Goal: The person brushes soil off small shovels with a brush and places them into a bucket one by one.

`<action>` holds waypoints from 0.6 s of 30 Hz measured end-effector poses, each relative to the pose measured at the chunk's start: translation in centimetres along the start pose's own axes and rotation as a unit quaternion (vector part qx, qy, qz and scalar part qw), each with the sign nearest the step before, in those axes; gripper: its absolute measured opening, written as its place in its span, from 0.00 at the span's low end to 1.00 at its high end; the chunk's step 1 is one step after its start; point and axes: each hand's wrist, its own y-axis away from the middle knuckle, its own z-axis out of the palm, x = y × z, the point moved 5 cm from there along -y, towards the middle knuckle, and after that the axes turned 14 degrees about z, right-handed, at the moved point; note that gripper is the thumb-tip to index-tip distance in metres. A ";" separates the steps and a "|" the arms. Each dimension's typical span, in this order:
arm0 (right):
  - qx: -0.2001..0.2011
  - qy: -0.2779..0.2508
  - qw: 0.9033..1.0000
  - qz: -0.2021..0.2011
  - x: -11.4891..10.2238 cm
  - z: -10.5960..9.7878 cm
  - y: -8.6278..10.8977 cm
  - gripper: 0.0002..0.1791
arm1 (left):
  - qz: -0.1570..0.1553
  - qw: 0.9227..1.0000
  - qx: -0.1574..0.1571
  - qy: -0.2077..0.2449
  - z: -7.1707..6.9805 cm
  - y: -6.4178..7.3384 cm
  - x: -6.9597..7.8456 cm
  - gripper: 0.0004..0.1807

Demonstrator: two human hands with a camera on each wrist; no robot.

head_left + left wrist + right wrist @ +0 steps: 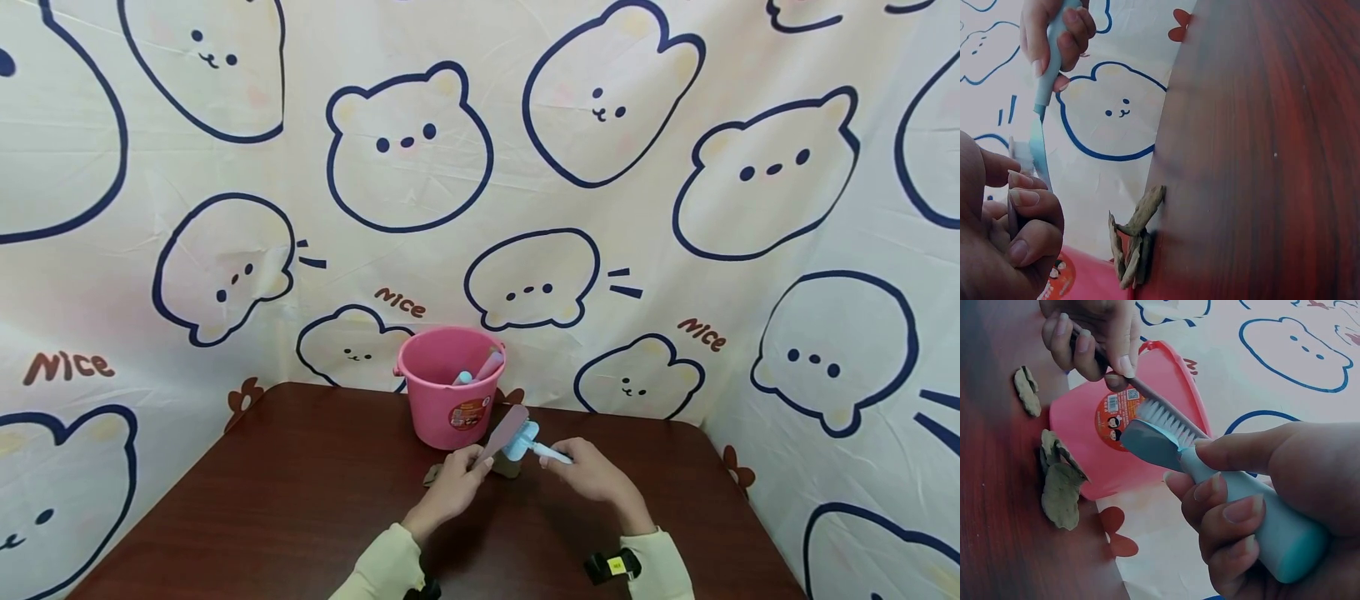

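My left hand grips the handle of a mauve brush with white bristles. In my right hand is a light blue toy shovel, held by its thick handle. The bristles meet the shovel's blade, and both tools are held above the table. Below them lie flaky grey-brown pieces, their material unclear; another such piece lies apart, nearer the left hand. In the left wrist view, the fingers hide most of the brush.
A pink bucket stands just behind the hands, with a pale blue-tipped item and a pinkish one inside. The dark brown table reaches back to a bear-print cloth, which also hangs at both sides.
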 end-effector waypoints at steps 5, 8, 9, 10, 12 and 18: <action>-0.003 -0.004 1.000 0.001 -0.1 -0.2 0.2 0.14 | -0.016 1.000 0.007 -0.005 -0.3 0.0 -0.7 0.14; -0.001 -0.007 1.000 0.003 -0.2 -0.5 0.4 0.14 | -0.032 0.999 0.012 -0.018 -0.6 0.1 -1.2 0.15; -0.001 -0.007 1.000 0.004 -0.3 -0.5 0.4 0.14 | -0.035 0.999 0.014 -0.021 -0.7 0.1 -1.4 0.15; -0.002 -0.009 1.000 0.005 -0.3 -0.6 0.5 0.14 | -0.037 0.999 0.016 -0.022 -0.8 0.1 -1.6 0.15; -0.003 -0.009 1.000 0.008 -0.4 -0.7 0.5 0.14 | -0.034 0.999 0.021 -0.018 -1.0 0.1 -1.9 0.14; -0.005 -0.010 1.000 0.009 -0.4 -0.8 0.6 0.14 | -0.017 0.999 0.039 -0.006 -1.4 0.2 -2.8 0.14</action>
